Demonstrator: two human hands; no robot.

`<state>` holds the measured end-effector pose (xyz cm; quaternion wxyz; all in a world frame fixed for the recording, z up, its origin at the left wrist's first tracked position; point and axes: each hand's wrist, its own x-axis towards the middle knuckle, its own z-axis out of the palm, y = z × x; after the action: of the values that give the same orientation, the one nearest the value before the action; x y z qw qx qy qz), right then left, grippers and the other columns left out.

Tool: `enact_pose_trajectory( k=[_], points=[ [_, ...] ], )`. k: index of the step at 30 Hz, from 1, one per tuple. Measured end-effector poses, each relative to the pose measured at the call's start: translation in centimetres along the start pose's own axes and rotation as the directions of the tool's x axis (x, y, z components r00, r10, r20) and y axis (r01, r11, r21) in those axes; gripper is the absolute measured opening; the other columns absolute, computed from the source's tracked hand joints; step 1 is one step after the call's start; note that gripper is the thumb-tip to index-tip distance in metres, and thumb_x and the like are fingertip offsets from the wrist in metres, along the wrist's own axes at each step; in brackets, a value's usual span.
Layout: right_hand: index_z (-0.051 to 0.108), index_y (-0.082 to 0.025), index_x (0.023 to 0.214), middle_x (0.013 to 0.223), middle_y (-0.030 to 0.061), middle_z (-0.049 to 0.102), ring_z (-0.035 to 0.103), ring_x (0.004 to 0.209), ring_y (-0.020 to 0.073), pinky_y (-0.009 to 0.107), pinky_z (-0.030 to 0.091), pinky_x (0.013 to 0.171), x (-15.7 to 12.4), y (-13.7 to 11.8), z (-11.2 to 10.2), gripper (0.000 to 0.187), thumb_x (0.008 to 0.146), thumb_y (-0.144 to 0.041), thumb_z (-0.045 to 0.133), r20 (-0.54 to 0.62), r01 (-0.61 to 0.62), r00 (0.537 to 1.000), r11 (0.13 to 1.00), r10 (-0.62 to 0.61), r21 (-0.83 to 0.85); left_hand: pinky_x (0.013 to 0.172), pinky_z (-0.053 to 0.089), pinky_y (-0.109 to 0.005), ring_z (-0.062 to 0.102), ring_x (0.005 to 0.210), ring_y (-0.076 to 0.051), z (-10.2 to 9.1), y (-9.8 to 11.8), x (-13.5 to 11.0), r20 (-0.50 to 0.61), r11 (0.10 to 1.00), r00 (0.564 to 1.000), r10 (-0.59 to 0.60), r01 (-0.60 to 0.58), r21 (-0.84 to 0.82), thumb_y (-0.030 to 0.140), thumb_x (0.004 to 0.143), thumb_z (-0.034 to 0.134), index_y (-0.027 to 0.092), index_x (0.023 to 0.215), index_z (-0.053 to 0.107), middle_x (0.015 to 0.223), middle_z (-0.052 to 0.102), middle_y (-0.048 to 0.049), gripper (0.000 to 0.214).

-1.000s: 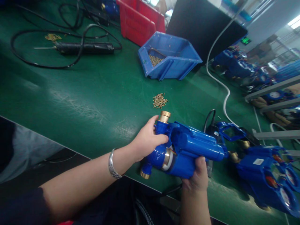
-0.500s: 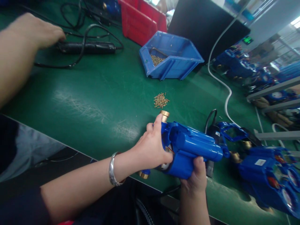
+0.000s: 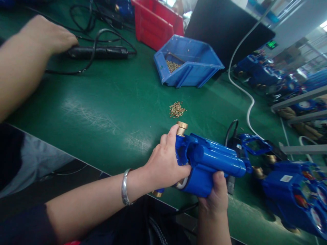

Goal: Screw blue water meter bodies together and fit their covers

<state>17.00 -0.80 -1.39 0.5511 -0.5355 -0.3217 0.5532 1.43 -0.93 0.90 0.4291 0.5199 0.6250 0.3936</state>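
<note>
Left grip (image 3: 165, 161) is clamping the pipe end of a glossy blue housing (image 3: 217, 158) with threaded brass fittings (image 3: 182, 128); right grip (image 3: 216, 195) is clamping its lower side, thumb pressing on the casing. Both are holding it over the near edge of the green counter (image 3: 109, 102). Small brass-coloured screws (image 3: 176, 110) are lying piled just beyond it, blue plastic bin (image 3: 199, 73) standing behind them. Co-worker's hand (image 3: 48, 35) is covering one end of a black cylindrical tool (image 3: 107, 52); can't tell if it's gripping.

green tabletop (image 3: 102, 92) | grey rails (image 3: 304, 148), right | glowing green sign (image 3: 271, 44) | bright light (image 3: 324, 24)
</note>
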Motion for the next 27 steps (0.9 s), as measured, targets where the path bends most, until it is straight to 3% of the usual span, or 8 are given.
enact_pose_trajectory(
  k=[4, 8, 14, 18, 27],
  points=[
    [0.046, -0.020, 0.125, 0.112, 0.0126, 0.062, 0.064, 0.086, 0.0266, 0.050, 0.048, 0.084, -0.12, -0.45, 0.17, 0.076, 0.059, -0.047, 0.074, -0.026, -0.056, 0.998, 0.998, 0.056, 0.011, 0.088, 0.041, -0.051, 0.051, 0.103, -0.033, -0.09, 0.04, 0.17, 0.008, 1.000, 1.000, -0.004, 0.004, -0.026, 0.024, 0.063, 0.061, 0.019, 0.139, 0.010, 0.117, 0.045, -0.0156, 0.091],
    [0.045, -0.020, 0.127, 0.111, 0.0129, 0.062, 0.064, 0.085, 0.0269, 0.049, 0.049, 0.081, -0.18, -0.40, 0.24, 0.082, 0.056, -0.047, 0.076, -0.034, -0.032, 0.999, 0.999, 0.031, -0.005, 0.089, 0.040, -0.052, 0.050, 0.106, -0.034, 0.16, -0.27, 0.31, -0.010, 1.000, 1.000, -0.008, 0.008, -0.016, 0.025, 0.064, 0.061, 0.018, 0.139, 0.010, 0.119, 0.044, -0.0164, 0.091],
    [0.041, -0.021, 0.130, 0.112, 0.0132, 0.062, 0.064, 0.086, 0.0274, 0.051, 0.048, 0.082, -0.25, -0.13, 0.32, 0.079, 0.063, -0.048, 0.071, -0.044, -0.030, 0.999, 0.999, 0.028, -0.034, 0.092, 0.038, -0.051, 0.049, 0.109, -0.035, 0.36, -0.37, 0.14, -0.051, 1.000, 0.999, 0.017, -0.017, -0.003, 0.024, 0.064, 0.062, 0.020, 0.139, 0.013, 0.118, 0.045, -0.0156, 0.090],
    [0.040, -0.021, 0.130, 0.114, 0.0139, 0.061, 0.063, 0.091, 0.0281, 0.050, 0.048, 0.083, -0.49, -0.55, 0.24, 0.076, 0.065, -0.047, 0.070, 0.015, -0.015, 1.000, 0.997, 0.016, -0.070, 0.092, 0.039, -0.051, 0.049, 0.108, -0.034, 0.28, -0.31, 0.12, -0.051, 1.000, 0.999, 0.000, -0.001, -0.011, 0.024, 0.065, 0.062, 0.020, 0.139, 0.014, 0.118, 0.045, -0.0153, 0.088],
    [0.042, -0.017, 0.129, 0.103, 0.0124, 0.066, 0.065, 0.086, 0.0268, 0.048, 0.048, 0.086, -0.70, 0.35, 0.31, 0.075, 0.067, -0.051, 0.067, -0.008, -0.154, 0.988, 0.988, 0.154, -0.031, 0.095, 0.037, -0.050, 0.049, 0.107, -0.032, 0.13, -0.27, -0.29, -0.010, 0.992, 1.000, 0.015, -0.016, -0.124, 0.017, 0.063, 0.059, 0.017, 0.140, 0.009, 0.123, 0.041, -0.0173, 0.091]
  ],
)
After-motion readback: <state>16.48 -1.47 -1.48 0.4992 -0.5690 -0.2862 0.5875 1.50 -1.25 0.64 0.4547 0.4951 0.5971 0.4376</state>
